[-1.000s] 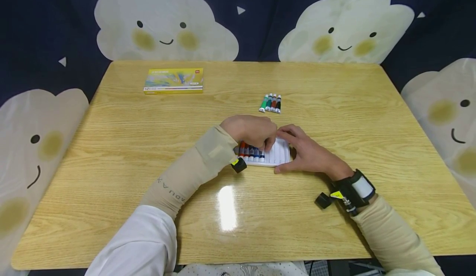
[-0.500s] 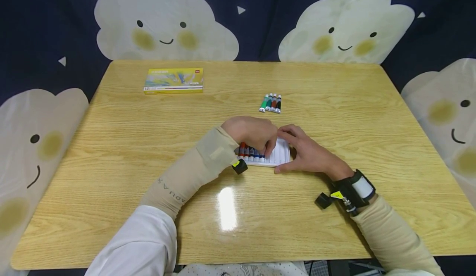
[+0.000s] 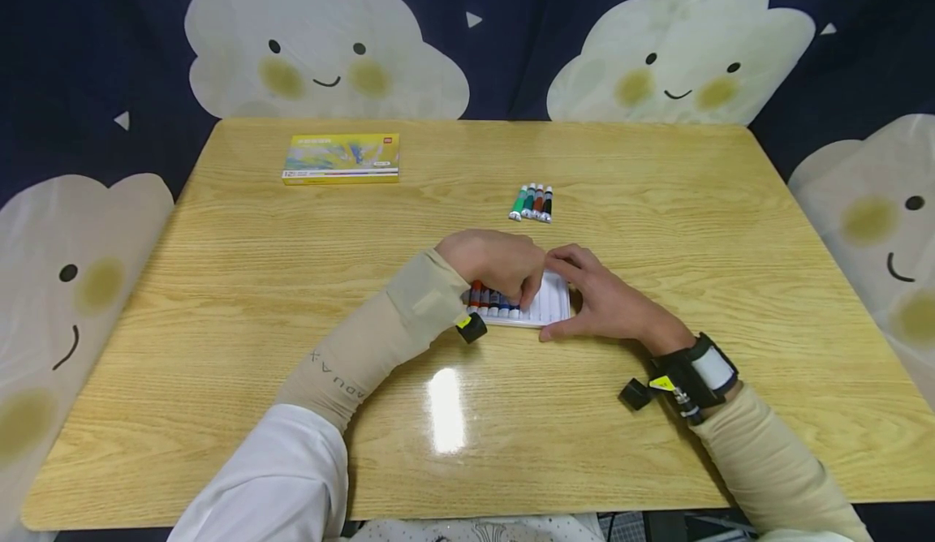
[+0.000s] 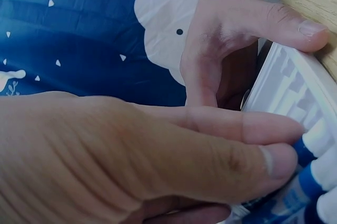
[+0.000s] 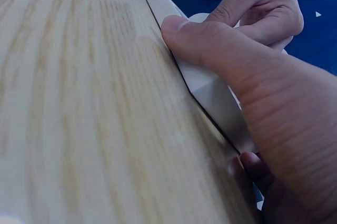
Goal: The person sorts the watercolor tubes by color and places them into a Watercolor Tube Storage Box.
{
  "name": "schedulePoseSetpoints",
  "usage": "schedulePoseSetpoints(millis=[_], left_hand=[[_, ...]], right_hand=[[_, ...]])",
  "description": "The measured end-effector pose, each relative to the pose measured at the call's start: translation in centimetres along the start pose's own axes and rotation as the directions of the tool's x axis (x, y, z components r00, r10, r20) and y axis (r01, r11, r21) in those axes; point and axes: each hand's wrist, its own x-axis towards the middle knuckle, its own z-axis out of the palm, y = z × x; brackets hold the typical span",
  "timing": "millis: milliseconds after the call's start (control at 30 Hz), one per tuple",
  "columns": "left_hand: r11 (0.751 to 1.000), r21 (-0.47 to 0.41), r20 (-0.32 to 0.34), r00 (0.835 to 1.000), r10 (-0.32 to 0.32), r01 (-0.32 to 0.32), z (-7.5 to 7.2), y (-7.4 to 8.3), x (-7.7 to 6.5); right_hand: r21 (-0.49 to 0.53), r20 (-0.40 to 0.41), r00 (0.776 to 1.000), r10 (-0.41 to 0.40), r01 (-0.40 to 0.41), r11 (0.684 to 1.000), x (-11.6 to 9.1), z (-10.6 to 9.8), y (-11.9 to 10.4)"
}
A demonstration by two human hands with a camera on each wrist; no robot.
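A white plastic tray (image 3: 546, 307) with slots lies in front of the person, its left part filled with a row of paint tubes (image 3: 493, 302) with white caps. My left hand (image 3: 500, 260) reaches over the row from the far side. In the left wrist view its thumb and forefinger pinch a blue paint tube (image 4: 303, 151) at the end of the row, just below the cap. My right hand (image 3: 606, 298) grips the tray's right end, thumb at the near edge and fingers at the far corner. Most of the pinched tube is hidden behind the left hand.
Behind the hands, several paint tubes (image 3: 532, 203) in greens, reddish brown and black lie side by side on the wooden table (image 3: 657, 201). A yellow paint box (image 3: 341, 159) lies at the back left. A cloud-patterned dark curtain (image 3: 507, 39) hangs behind the table.
My left hand has shifted very slightly toward the near edge over the tray. The right hand, tray and other things have stayed in place.
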Motion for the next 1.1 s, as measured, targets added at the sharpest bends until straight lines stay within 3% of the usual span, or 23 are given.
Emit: schedulePoseSetpoints(millis=[467, 1100], left_hand=[[1.0, -0.01, -0.007, 1.0, 0.008, -0.008, 0.12, -0.15, -0.02], [0.999, 0.002, 0.005, 0.999, -0.033, 0.033, -0.23, -0.35, -0.5]], right_hand=[[0.023, -0.008, 1.0, 0.017, -0.016, 1.0, 0.02, 0.0, -0.03], [0.015, -0.024, 0.999, 0.03, -0.03, 0.999, 0.06, -0.11, 0.32]])
